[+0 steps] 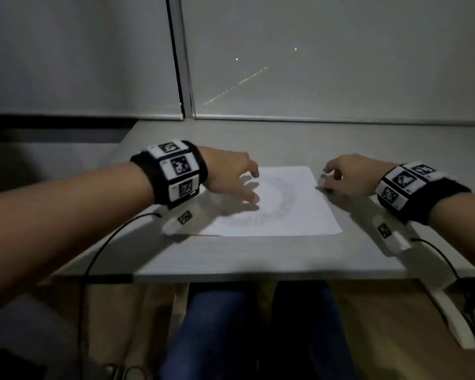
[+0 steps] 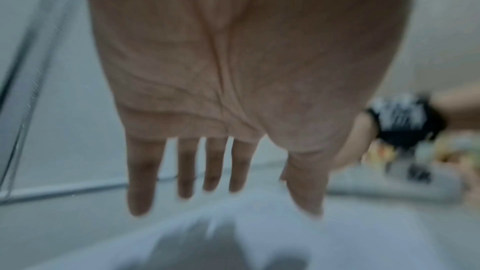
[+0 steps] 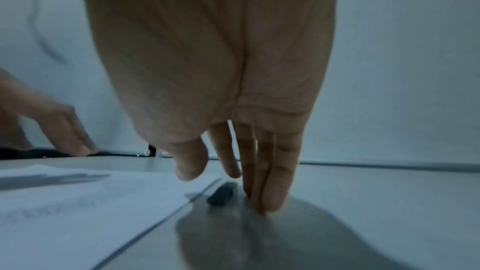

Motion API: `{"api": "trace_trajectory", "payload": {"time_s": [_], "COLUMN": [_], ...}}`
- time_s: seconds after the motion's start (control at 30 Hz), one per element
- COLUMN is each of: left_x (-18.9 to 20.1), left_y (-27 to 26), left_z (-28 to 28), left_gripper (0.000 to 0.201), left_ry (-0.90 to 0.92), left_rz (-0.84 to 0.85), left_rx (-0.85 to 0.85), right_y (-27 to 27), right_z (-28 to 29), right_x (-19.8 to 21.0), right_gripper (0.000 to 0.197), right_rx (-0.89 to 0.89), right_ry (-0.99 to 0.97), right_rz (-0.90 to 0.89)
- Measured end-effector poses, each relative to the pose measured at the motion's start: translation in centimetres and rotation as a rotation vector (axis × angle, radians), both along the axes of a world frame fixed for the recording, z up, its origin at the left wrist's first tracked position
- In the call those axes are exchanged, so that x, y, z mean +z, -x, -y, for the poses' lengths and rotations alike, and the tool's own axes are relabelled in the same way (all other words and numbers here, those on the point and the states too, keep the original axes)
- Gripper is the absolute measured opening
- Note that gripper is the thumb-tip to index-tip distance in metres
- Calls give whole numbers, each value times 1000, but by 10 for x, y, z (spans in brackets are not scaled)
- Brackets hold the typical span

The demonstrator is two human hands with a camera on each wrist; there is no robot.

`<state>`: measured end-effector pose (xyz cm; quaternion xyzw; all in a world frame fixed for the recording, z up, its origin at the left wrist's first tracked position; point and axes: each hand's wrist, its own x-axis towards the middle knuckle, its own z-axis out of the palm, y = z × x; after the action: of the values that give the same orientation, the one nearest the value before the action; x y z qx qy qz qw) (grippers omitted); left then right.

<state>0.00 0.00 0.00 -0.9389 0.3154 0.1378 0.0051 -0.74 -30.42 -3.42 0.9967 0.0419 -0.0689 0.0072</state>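
A white sheet of paper (image 1: 285, 212) with a faint pencil-shaded arc lies flat on the grey table (image 1: 258, 259). My left hand (image 1: 247, 185) hovers over the sheet's left part, casting a shadow on it. In the left wrist view this hand (image 2: 224, 202) has straight, spread fingers and holds nothing, though the picture is blurred. My right hand (image 1: 328, 179) is at the sheet's right edge. Its straight fingertips (image 3: 270, 206) touch the table just beside a small dark lump (image 3: 222, 193), which lies next to the paper's edge (image 3: 166, 213). The thumb hangs free above it.
Closed grey blinds (image 1: 340, 64) and a dark window post (image 1: 176, 56) stand behind the table's far edge. Black cables (image 1: 93, 259) run from both wristbands over the front edge. My legs in blue trousers (image 1: 217, 325) are under the table. Blurred coloured items (image 2: 441, 155) sit far right.
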Motion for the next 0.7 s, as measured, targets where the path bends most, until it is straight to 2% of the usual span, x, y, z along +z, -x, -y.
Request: {"api": "trace_trajectory", "payload": {"time_s": [0.1, 0.23, 0.33, 0.43, 0.5, 0.57, 0.7], "left_x": [-9, -30, -33, -35, -33, -31, -41], "left_y": [-18, -31, -38, -43, -46, -49, -50], "left_z": [14, 26, 28, 26, 24, 25, 28], "left_gripper": [92, 100, 105, 114, 118, 116, 102], "left_ry": [-114, -143, -109, -162, -157, -106, 28], "left_rz": [-1, 26, 39, 7, -12, -26, 29], "left_rx": [9, -42, -59, -45, -20, 3, 26], "right_y": [-8, -15, -20, -29, -34, -41, -55], "right_z": [-2, -9, -11, -27, -47, -64, -77], "right_x": [-10, -18, -5, 18, 25, 22, -4], "right_gripper": [37, 6, 4, 10, 12, 12, 10], "right_rx": [-56, -156, -208, -82, 46, 118, 85], "right_ry": [-75, -152, -169, -280, -373, -386, -386], "right_rz": [69, 119, 92, 201, 196, 125, 63]}}
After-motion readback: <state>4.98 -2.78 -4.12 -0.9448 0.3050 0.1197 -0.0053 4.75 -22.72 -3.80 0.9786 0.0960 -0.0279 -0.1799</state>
